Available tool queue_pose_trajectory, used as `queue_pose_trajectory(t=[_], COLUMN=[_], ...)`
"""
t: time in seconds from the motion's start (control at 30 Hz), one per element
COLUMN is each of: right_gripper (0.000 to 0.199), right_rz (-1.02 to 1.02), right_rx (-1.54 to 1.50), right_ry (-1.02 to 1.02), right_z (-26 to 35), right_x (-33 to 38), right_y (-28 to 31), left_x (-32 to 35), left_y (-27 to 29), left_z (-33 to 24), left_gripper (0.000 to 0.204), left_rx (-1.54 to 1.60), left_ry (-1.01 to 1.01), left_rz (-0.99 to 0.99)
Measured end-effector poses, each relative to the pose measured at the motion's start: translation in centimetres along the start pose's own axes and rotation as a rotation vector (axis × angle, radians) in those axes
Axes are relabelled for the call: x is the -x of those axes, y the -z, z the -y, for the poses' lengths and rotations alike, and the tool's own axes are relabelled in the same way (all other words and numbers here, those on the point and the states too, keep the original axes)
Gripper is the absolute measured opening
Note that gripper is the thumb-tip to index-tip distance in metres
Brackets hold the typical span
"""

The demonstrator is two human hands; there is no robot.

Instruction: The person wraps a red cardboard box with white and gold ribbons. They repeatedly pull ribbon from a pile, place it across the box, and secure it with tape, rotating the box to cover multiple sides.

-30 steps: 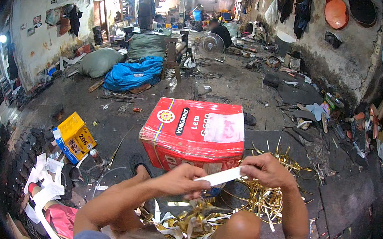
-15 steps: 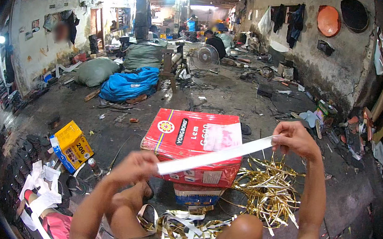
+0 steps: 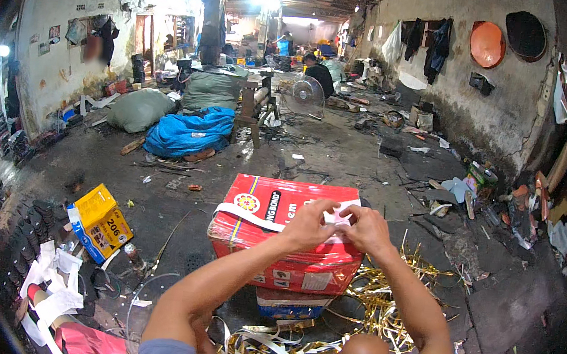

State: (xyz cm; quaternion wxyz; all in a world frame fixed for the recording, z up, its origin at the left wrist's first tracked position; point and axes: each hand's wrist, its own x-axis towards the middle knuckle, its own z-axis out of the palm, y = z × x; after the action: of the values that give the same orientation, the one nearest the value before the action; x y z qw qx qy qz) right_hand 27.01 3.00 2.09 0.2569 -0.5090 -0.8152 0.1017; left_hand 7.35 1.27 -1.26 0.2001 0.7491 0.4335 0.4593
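Note:
Over the top of a red cardboard box [image 3: 285, 260], my left hand [image 3: 311, 225] and my right hand [image 3: 366, 230] meet with bent, pinching fingers. Between the fingertips is a piece of the white strip [image 3: 244, 213]. Part of that strip curves across the box top to the left of my left hand. Some of its length is hidden under my hands. Beneath the red box stands a blue and white box [image 3: 290, 308].
Gold strips [image 3: 392, 295] lie in a heap right of the box. White and gold strips [image 3: 272, 350] cover the floor between my legs. A yellow and blue carton [image 3: 100, 222] is on the left. Farther off are a blue tarp bundle [image 3: 190, 132] and a fan [image 3: 303, 97].
The white strip was stretched between my separated hands, above the box. Now both hands have come together over the box top, and the strip bends with one part lying to the left.

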Motion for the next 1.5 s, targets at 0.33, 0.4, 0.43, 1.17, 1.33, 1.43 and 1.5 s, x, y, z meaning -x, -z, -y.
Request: queue_pose_trajectory(t=[0.33, 0.4, 0.43, 1.17, 1.33, 1.43, 1.5], right_gripper=[0.020, 0.019, 0.019, 0.015, 0.020, 0.018, 0.018], right_rz=[-0.211, -0.176, -0.162, -0.226, -0.013, 0.032, -0.048], right_rx=[0.113, 0.093, 0.084, -0.243, -0.740, -0.951, -0.782], right_ry=[0.262, 0.275, 0.287, 0.174, -0.114, -0.186, -0.167], right_z=[-2.0, -1.9, -1.6, -3.8, -4.1, -5.0, -4.8], right_x=[2.0, 2.3, 2.4, 1.3, 0.4, -0.1, 0.2], right_y=[0.6, 0.8, 1.2, -1.3, -2.4, -3.1, -2.9], left_x=[0.7, 0.9, 1.0, 0.6, -0.8, -3.0, -4.2], left_y=[-2.5, -2.6, -2.5, -2.6, -1.9, -1.6, -1.0], left_z=[-0.2, 0.1, 0.2, 0.5, 1.2, 0.4, -0.2], left_gripper=[0.013, 0.017, 0.019, 0.017, 0.015, 0.016, 0.022], left_rx=[-0.022, -0.034, -0.042, 0.075, -0.023, -0.154, -0.219], left_ry=[-0.023, -0.015, -0.015, 0.096, 0.118, 0.128, 0.173], left_rz=[-0.087, -0.061, -0.052, -0.084, 0.008, 0.146, 0.243])
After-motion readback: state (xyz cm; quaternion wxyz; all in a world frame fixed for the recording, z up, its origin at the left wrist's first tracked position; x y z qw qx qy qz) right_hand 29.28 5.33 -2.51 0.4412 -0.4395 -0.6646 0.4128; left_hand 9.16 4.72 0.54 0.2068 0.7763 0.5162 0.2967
